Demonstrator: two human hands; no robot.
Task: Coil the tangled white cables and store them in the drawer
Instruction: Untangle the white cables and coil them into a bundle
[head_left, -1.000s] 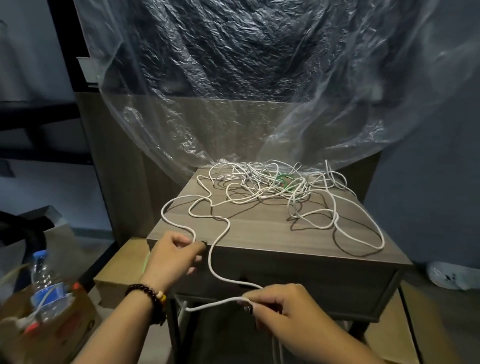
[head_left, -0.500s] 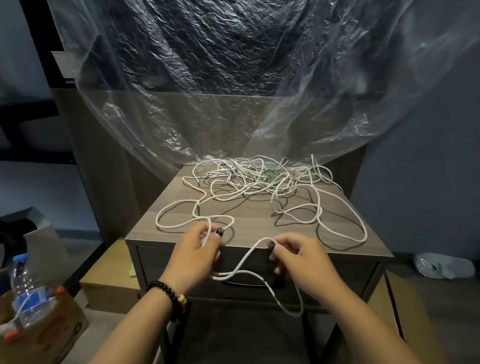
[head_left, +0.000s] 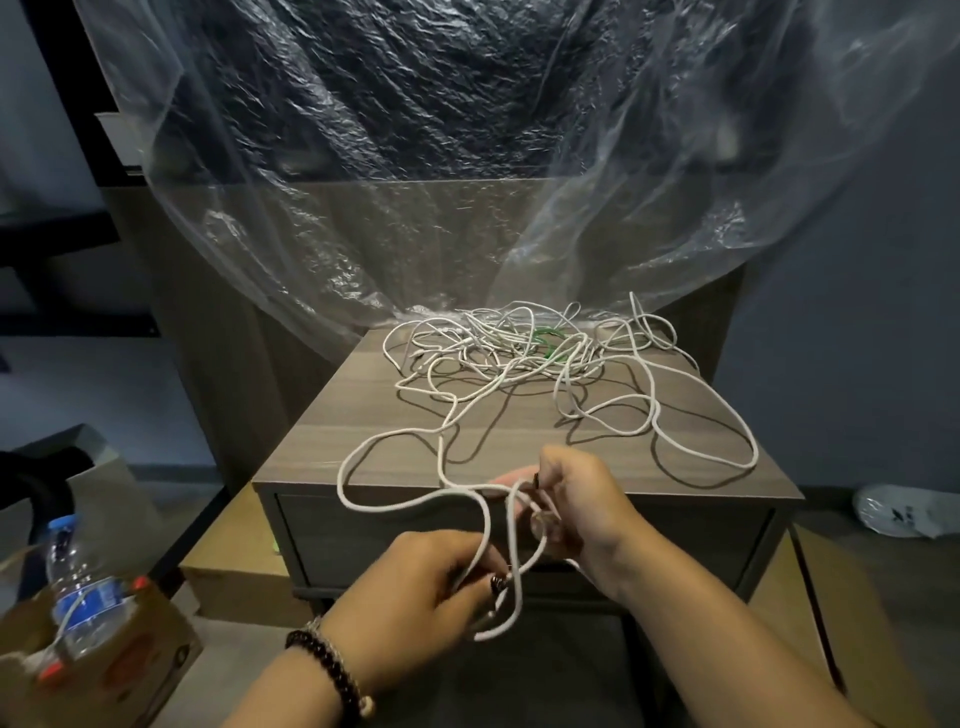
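Both hands work just in front of the nightstand: the left hand and right hand each pinch a strand of the white cables, whose tangle lies on its top. Light and limp, best gripped near the loops.

Bare strip of surface at near left, w/ room to pass. Cable tangle blocks far half; loops sprawl right. Plastic sheet hangs close behind.

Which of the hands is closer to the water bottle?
Left. The left hand is low near the middle, toward the water bottle at far left; the right hand is farther right.
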